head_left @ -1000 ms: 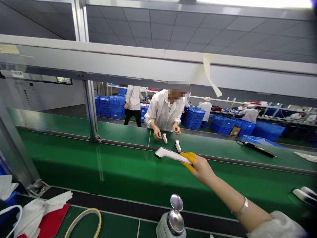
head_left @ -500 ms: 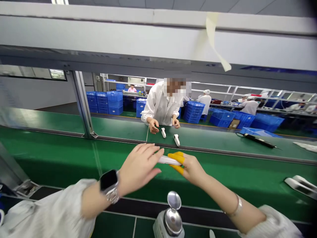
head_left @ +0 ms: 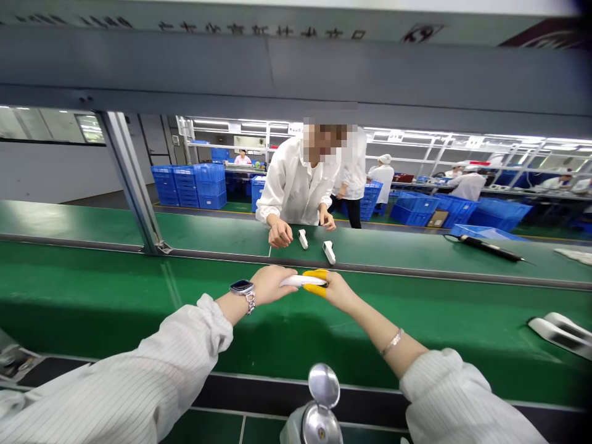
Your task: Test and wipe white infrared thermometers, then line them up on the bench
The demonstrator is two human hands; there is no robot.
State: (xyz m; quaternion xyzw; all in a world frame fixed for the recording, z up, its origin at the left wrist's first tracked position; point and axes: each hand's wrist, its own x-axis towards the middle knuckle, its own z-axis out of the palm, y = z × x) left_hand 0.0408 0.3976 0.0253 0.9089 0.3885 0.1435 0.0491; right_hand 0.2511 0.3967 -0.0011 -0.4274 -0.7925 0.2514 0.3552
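Head view: both hands grip a smooth, elongated white plastic device (head_left: pixel 303 281).

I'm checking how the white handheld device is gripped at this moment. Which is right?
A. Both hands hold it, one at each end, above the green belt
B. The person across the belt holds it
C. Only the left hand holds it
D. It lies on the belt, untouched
A: the left hand grips one end of the white handheld device and the right hand, with yellow finger covers, grips the other, above the green belt.

Green conveyor belt (head_left: pixel 115 296), white housings (head_left: pixel 562 330)
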